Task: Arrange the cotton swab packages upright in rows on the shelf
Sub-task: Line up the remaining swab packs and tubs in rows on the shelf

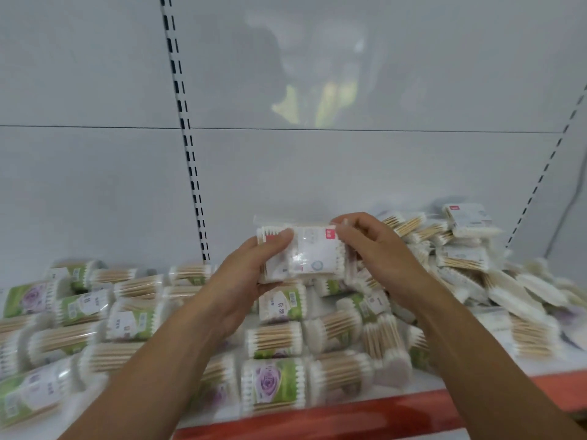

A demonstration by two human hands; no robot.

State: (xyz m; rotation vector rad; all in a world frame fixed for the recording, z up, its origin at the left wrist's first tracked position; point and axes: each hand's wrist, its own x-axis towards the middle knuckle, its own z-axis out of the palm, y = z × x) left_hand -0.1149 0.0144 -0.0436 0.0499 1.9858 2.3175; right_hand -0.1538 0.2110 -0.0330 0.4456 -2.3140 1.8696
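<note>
Hands, two, raised together above the shelf. Left hand (251, 274): thumb across the front and fingers curled behind the left end of a small stack of flat white packs (309, 254). Right hand (373, 249): fingers and thumb pinching the right end of the same stack. Stack held level between both, in the air, red tag at its upper right, cotton tips showing along both ends; how many packs it holds cannot be told. Below and to the left, green packs (279, 385): round bundles with green labels and wooden sticks, lying on their sides, crowded across the left and middle of the shelf (365, 414), many touching. To the right, white heap (460, 249): flat packs like those held, piled loosely, flat or tilted at mixed angles. Shelf front edge red. Behind, pale back panel (317, 173) with a slotted upright (187, 138) left of centre and a second upright (546, 166) at far right.
</note>
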